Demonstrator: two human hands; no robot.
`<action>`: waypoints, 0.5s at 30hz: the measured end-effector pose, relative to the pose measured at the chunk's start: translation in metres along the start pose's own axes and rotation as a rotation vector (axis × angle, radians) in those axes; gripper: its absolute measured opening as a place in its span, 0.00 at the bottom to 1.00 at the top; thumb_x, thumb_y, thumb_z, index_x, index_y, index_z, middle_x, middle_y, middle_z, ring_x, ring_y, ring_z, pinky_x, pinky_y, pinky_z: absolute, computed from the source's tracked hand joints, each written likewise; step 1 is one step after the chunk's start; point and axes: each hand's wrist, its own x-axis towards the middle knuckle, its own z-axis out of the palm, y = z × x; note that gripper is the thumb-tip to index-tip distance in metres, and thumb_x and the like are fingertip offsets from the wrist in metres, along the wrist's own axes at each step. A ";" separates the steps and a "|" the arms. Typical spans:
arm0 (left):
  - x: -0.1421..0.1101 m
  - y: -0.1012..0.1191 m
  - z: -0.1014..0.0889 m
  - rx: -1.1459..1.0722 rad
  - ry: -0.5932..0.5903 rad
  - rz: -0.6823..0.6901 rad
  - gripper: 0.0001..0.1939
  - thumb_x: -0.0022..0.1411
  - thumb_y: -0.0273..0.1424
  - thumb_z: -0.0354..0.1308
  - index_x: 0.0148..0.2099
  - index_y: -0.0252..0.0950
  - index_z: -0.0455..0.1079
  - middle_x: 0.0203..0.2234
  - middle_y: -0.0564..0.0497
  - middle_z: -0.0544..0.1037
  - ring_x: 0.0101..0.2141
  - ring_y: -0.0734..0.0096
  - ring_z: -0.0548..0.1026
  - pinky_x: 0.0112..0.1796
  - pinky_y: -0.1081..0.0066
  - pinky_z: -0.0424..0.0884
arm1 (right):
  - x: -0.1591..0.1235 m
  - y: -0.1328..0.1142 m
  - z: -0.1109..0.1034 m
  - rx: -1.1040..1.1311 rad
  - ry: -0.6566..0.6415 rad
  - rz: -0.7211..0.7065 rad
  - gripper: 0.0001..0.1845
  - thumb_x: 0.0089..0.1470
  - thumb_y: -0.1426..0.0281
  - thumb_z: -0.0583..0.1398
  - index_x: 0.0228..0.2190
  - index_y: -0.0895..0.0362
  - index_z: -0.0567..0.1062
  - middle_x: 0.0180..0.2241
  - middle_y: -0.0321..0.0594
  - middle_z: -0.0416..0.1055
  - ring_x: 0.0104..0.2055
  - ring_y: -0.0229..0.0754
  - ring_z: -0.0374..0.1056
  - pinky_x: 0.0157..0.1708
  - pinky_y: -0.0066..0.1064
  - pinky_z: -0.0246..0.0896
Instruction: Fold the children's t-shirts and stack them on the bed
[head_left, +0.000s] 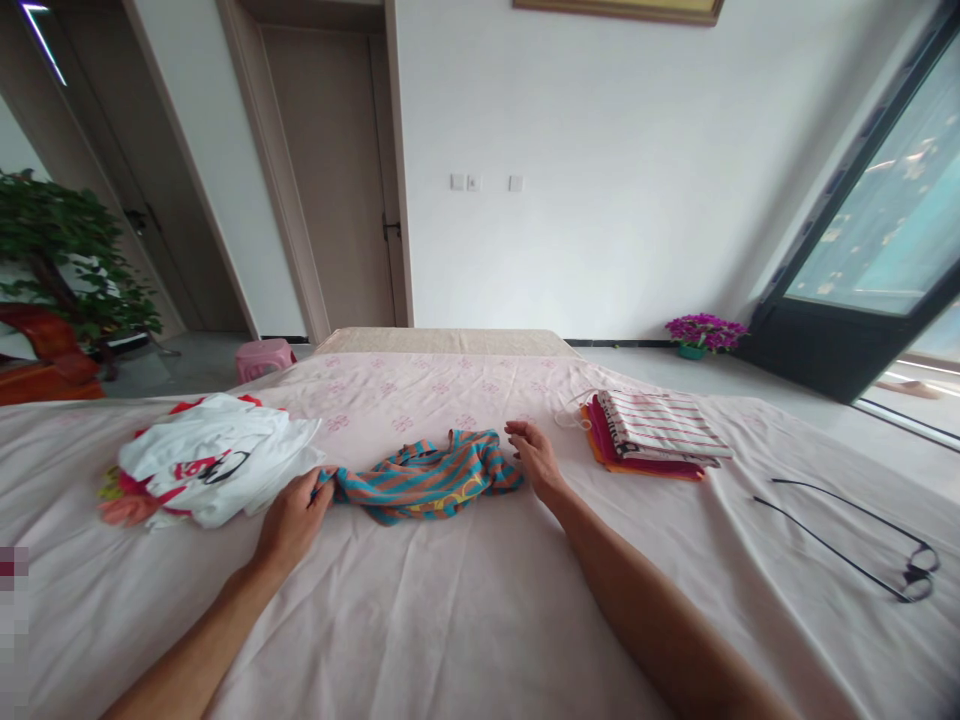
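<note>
A teal and orange striped shirt [427,482] with yellow lettering lies crumpled on the pale floral sheet [435,620]. My left hand [296,510] has its fingers closed around the shirt's left end. At the other end, my right hand [536,460] is beside the fabric with its fingers apart and nothing in them. Left of my left hand is a loose heap of clothes, a white shirt [217,460] with red and black print on top. Past my right hand sits a stack of folded clothes [660,430], topped by a white garment with red stripes.
Black-framed glasses [911,575] rest on the sheet at the right. Beyond the sheet's far edge stand a pink stool [265,358] and a pot of purple flowers [705,335]. A leafy plant [67,245] is at the far left. Doors and a white wall close off the back.
</note>
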 end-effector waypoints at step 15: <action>0.030 0.036 -0.059 -0.530 0.329 -0.152 0.18 0.59 0.44 0.54 0.43 0.36 0.70 0.25 0.55 0.71 0.24 0.75 0.69 0.23 0.79 0.69 | 0.034 -0.098 -0.015 -0.654 -0.171 -0.522 0.09 0.54 0.68 0.58 0.31 0.55 0.79 0.32 0.40 0.75 0.38 0.43 0.68 0.42 0.33 0.60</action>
